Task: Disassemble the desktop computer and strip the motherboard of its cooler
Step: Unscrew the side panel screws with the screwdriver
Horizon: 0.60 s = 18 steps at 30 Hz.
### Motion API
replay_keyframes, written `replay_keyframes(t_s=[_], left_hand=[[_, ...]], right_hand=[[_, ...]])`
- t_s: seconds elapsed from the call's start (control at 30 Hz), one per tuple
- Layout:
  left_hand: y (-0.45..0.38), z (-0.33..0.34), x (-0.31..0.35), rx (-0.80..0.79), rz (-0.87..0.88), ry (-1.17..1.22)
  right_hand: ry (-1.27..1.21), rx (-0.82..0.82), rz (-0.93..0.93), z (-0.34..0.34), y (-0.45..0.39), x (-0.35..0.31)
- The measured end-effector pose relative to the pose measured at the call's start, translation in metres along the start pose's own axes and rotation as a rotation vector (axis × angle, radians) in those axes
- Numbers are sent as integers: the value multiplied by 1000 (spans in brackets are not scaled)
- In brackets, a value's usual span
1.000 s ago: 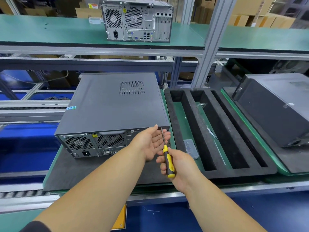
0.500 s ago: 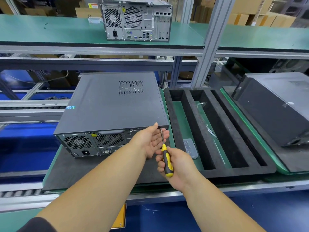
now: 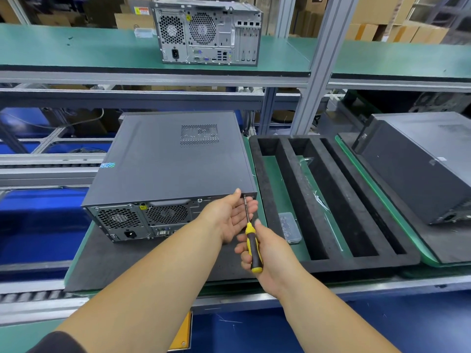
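Three desktop computers (image 3: 168, 161), one screwdriver (image 3: 252, 247), two hands (image 3: 230, 216), possibly one screw box (image 3: 289, 228)

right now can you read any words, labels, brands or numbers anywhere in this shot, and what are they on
No text can be read as words; each is too small or blurred:
Blue-green sticker on the desktop computer lid: illegible.
Yellow warning label on its rear panel: a symbol only.
Yellow sticker on the shelf computer: illegible.
Yellow-and-white label on a cardboard box: blurred.
White sticker on the right-hand case: blurred.
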<state>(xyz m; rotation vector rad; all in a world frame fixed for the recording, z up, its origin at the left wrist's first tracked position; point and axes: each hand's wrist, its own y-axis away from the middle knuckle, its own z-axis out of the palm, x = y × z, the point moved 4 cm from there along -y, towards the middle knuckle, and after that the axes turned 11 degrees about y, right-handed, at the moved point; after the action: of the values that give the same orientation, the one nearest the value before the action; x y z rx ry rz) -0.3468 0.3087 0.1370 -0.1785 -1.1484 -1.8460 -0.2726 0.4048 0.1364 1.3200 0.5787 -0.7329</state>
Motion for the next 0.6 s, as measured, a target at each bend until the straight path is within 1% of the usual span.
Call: replay_keyframes(t_s=[0.17, 0.33, 0.5, 0.57, 0.6], left_hand=[[-2, -1, 0, 4, 10, -16], [-1, -1, 0, 20, 22, -28], [0, 1, 0, 26, 37, -29], [-1, 1, 0, 27, 38, -35], [-1, 1, 0, 27, 39, -37]], right_hand=[[116, 75, 29, -4, 1, -3], [93, 79, 41, -3, -2, 0], [119, 138, -75, -7, -8, 2], [152, 157, -60, -5, -8, 2], [121, 137, -30, -3, -7, 2]])
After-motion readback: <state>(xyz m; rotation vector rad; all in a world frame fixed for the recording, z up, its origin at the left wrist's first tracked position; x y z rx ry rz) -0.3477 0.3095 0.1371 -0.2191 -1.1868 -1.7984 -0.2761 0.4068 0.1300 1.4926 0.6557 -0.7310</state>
